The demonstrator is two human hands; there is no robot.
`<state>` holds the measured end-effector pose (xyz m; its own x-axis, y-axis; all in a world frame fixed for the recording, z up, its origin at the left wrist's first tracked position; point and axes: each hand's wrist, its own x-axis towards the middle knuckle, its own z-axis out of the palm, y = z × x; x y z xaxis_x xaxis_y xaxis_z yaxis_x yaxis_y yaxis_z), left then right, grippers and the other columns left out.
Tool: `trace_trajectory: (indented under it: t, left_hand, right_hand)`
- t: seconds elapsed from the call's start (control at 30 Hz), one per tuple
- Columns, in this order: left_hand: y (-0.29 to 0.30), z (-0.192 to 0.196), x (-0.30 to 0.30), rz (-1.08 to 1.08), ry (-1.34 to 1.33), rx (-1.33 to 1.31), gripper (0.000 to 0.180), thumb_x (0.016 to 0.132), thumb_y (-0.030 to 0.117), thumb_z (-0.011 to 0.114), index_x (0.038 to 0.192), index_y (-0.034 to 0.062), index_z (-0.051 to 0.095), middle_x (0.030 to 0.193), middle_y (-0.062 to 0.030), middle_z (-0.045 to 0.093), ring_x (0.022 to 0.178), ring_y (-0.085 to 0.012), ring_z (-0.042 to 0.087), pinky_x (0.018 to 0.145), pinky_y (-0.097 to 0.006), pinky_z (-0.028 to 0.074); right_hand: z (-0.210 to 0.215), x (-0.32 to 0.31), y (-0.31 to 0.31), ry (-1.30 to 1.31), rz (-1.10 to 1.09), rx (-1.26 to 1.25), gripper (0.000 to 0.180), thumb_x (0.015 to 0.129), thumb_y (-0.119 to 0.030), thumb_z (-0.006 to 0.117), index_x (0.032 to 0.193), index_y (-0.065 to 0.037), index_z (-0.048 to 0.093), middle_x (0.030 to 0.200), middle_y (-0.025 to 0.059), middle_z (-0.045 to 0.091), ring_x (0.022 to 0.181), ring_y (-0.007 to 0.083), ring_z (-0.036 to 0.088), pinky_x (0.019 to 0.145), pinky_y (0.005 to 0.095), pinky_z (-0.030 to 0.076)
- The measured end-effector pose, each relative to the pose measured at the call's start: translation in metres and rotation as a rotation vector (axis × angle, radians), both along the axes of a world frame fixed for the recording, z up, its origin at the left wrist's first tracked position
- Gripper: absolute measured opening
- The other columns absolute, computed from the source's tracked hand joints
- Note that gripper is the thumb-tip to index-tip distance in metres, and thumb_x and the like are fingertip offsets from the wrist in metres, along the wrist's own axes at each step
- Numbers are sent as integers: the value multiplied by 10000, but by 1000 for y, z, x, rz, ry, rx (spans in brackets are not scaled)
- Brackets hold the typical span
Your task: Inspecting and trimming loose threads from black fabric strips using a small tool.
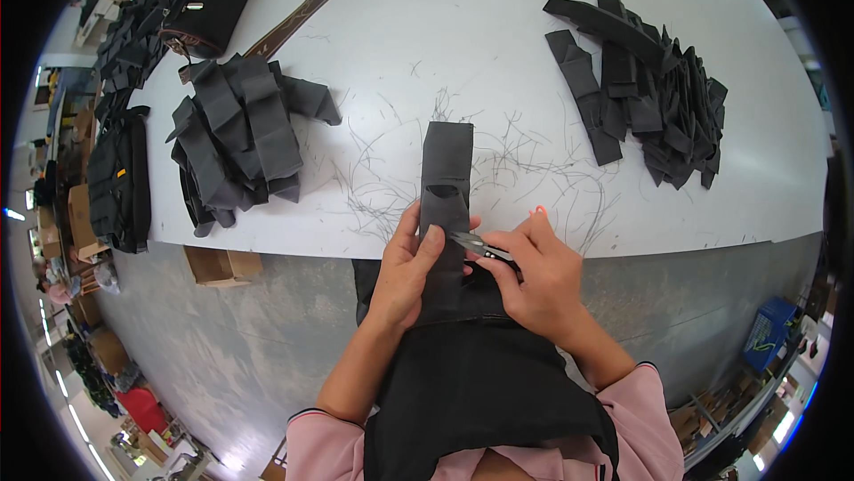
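Observation:
My left hand point(403, 269) grips a dark grey fabric strip point(447, 152) at the table's near edge, thumb on top and fingers beneath. The strip's far end lies toward the loose threads, and a small fold or opening shows across its middle. In my right hand point(540, 274) is a pair of small thread snips point(481, 247), closed around by thumb and fingers. The blade tips touch or nearly touch the strip's right edge beside my left thumb. Whether the blades are cutting a thread is too small to tell.
Stacked grey strips point(240, 129) lie on the left of the white table point(427, 27), and another pile point(663, 89) on the right. Loose thread clippings point(525, 156) are scattered between. A black bag point(218, 0) with a brown strap sits far left; a cardboard box point(222, 266) stands below.

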<state>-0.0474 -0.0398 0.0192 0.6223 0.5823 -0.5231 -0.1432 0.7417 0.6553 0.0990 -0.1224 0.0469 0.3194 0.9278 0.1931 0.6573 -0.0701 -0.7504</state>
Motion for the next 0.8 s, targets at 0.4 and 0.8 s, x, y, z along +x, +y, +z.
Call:
trace_trajectory:
  t: [0.4, 0.8]
  left_hand:
    - [-1, -2, -5, 23, -16, -10, 489, 943, 239, 518, 1352, 58, 319, 1180, -149, 578, 902, -177, 629, 741, -295, 527]
    - [2, 2, -11, -37, 33, 6, 502, 945, 243, 512, 1358, 31, 321, 1110, -142, 601, 833, -196, 646, 684, -291, 526]
  right_hand:
    - [2, 1, 1, -26, 12, -41, 231, 673, -95, 723, 879, -75, 621, 758, 51, 462, 563, 218, 518, 489, 318, 390]
    - [6, 20, 14, -99, 237, -69, 249, 668, -106, 729, 889, -85, 617, 790, 35, 472, 590, 201, 534, 492, 317, 393]
